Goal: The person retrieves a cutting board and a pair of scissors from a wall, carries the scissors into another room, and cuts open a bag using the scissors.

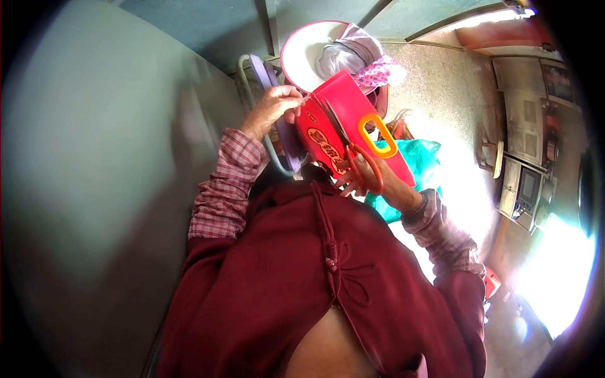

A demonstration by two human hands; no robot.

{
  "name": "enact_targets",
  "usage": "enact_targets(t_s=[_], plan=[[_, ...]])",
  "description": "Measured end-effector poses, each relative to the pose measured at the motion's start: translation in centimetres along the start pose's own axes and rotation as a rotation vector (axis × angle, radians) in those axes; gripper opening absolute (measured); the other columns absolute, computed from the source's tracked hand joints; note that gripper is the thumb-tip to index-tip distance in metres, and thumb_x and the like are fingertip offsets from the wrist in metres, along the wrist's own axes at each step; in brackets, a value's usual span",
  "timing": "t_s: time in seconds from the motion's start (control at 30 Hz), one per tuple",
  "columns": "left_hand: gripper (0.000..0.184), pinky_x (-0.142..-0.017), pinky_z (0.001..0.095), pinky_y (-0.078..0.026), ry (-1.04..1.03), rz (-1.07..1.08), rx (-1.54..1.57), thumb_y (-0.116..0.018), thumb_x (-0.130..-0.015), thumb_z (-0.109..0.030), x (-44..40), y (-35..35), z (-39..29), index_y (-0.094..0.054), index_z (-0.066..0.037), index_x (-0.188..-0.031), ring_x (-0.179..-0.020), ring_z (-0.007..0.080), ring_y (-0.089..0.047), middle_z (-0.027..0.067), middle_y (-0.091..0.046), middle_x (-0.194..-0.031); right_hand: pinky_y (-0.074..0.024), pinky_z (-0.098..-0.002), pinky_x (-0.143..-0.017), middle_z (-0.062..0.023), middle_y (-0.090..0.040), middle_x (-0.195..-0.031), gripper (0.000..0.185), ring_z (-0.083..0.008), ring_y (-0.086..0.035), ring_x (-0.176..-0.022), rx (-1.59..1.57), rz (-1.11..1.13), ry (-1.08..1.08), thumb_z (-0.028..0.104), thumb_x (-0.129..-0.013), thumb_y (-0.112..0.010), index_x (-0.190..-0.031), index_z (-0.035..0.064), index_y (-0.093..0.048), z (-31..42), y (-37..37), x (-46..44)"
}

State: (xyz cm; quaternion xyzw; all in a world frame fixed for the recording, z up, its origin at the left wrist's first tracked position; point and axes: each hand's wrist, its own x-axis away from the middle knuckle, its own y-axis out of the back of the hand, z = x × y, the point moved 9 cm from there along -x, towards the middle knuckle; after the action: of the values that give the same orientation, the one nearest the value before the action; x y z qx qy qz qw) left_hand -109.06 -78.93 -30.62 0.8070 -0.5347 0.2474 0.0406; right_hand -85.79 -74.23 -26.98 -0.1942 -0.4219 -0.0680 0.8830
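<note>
Head | left fingers (290, 103) pinching red box (348, 108) at corner | right fingers (348, 183) gripping scissors (346, 145), blades over box

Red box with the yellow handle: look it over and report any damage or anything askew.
The red box sits tilted, and its edge beside the left hand looks ragged, perhaps cut or torn; the detail is too small to be sure. The scissors in the right hand point towards that edge.
</note>
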Motion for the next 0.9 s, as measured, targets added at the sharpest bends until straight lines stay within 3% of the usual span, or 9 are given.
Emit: enact_targets(t_s=[0.27, 0.57, 0.67, 0.77, 0.9], plan=[[0.012, -0.056, 0.0203, -0.046, 0.009, -0.02, 0.05, -0.057, -0.09, -0.015, 0.2, -0.1, 0.1, -0.064, -0.005, -0.09, -0.06, 0.0077, -0.057, 0.0013, -0.062, -0.072, -0.0463, -0.0209, -0.05, -0.0156, -0.069, -0.089, 0.065, -0.0198, -0.069, -0.069, 0.086, 0.053, 0.093, 0.053, -0.098, -0.035, -0.117, -0.0071, -0.05, 3.1, -1.5, -0.1], [0.013, -0.056, 0.0232, -0.048, -0.036, -0.045, -0.027, -0.058, -0.085, -0.012, 0.7, -0.5, -0.6, -0.065, -0.001, -0.089, -0.061, 0.0105, -0.058, 0.0036, -0.062, -0.071, -0.047, -0.0217, -0.053, -0.0148, -0.069, -0.09, 0.065, -0.0186, -0.069, -0.073, 0.127, 0.097, 0.143, 0.054, -0.098, -0.031, -0.117, -0.0046, -0.051, 5.4, -1.8, -0.4], [0.013, -0.056, 0.0229, -0.047, -0.066, -0.052, -0.067, -0.058, -0.086, -0.013, 0.6, -0.7, -0.6, -0.065, -0.002, -0.089, -0.06, 0.0102, -0.058, 0.0035, -0.062, -0.071, -0.0463, -0.0212, -0.052, -0.0138, -0.068, -0.089, 0.073, -0.0164, -0.067, -0.069, 0.123, 0.093, 0.119, 0.064, -0.092, -0.038, -0.118, -0.0032, -0.053, 5.5, -1.6, -0.8], [0.013, -0.055, 0.0229, -0.047, -0.088, -0.092, -0.055, -0.058, -0.085, -0.011, 0.7, -0.8, -0.6, -0.065, -0.001, -0.087, -0.059, 0.0095, -0.057, 0.0031, -0.062, -0.07, -0.0451, -0.0208, -0.053, -0.0115, -0.067, -0.083, 0.065, -0.0118, -0.058, -0.059, 0.231, 0.072, 0.271, 0.055, -0.098, -0.033, -0.109, -0.0045, -0.056, 7.0, -1.3, -1.0], [0.011, -0.054, 0.022, -0.046, -0.113, -0.11, 0.059, -0.059, -0.084, -0.009, 0.4, -0.8, -0.1, -0.066, 0.0, -0.085, -0.057, 0.0088, -0.057, 0.0025, -0.062, -0.068, -0.0423, -0.0213, -0.048, -0.01, -0.066, -0.073, 0.065, -0.0098, -0.055, -0.053, 0.101, -0.011, 0.263, 0.056, -0.095, -0.042, -0.106, -0.0062, -0.061, 5.9, -1.5, -1.4]])
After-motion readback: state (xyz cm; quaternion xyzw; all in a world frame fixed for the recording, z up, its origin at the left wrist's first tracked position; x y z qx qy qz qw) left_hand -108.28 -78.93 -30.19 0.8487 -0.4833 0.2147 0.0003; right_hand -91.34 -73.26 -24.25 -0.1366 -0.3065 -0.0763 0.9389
